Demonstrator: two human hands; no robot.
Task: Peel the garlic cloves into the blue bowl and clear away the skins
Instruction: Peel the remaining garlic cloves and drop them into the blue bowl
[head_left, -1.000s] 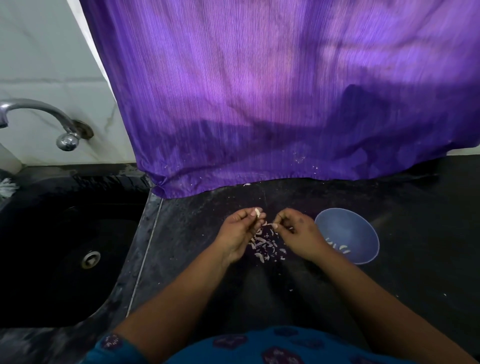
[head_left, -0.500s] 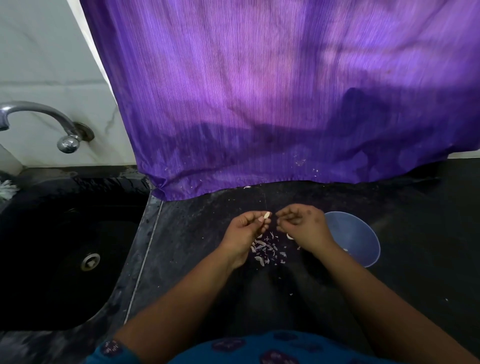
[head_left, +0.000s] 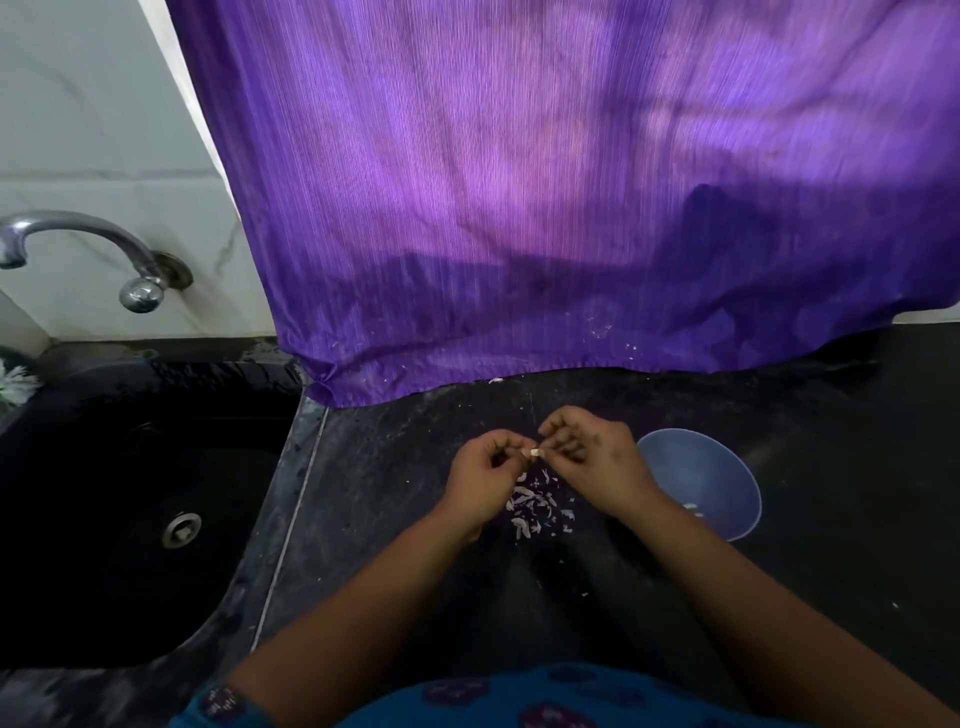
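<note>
A small pale garlic clove (head_left: 533, 453) is pinched between the fingertips of my left hand (head_left: 485, 475) and my right hand (head_left: 592, 454), held above the dark counter. Directly beneath the hands lies a scatter of white garlic skins (head_left: 535, 506). The blue bowl (head_left: 706, 478) stands on the counter just right of my right hand, with a few peeled cloves (head_left: 693, 508) showing at its near side; my right wrist hides part of its left rim.
A black sink (head_left: 130, 499) with a metal drain fills the left side, under a chrome tap (head_left: 104, 249). A purple cloth (head_left: 571, 208) hangs down onto the back of the black counter (head_left: 831, 519). Stray skin flecks lie on the cloth's hem and counter.
My hands have come together. The clove was in the left fingertips alone, and both hands now pinch it. The view has shifted slightly.
</note>
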